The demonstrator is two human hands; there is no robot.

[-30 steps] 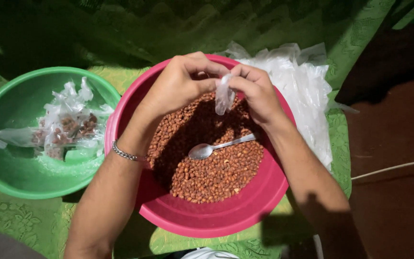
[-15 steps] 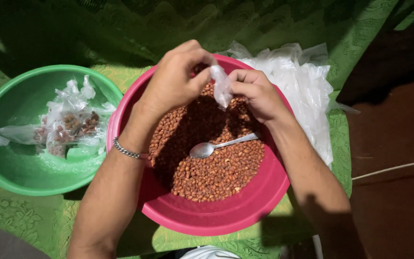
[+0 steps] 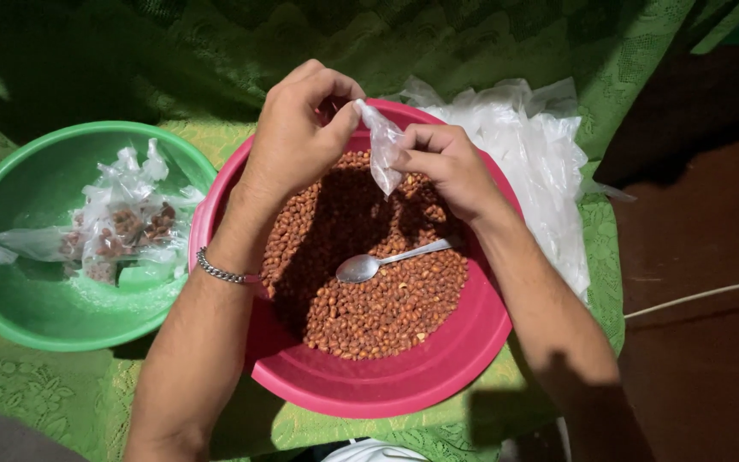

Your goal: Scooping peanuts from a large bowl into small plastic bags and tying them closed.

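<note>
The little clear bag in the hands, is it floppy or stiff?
Probably floppy: the little clear bag hangs limp and crinkled between the left hand and right hand. It looks empty, so likely very light, and perhaps slippery.

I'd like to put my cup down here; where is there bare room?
Bare cloth lies in front of the green bowl, and brown ground right of the bags. The pink bowl is crowded: peanuts, spoon, both hands above.

Green bowl (image 3: 10,316) cut off left; peanuts under hands hidden.
</note>
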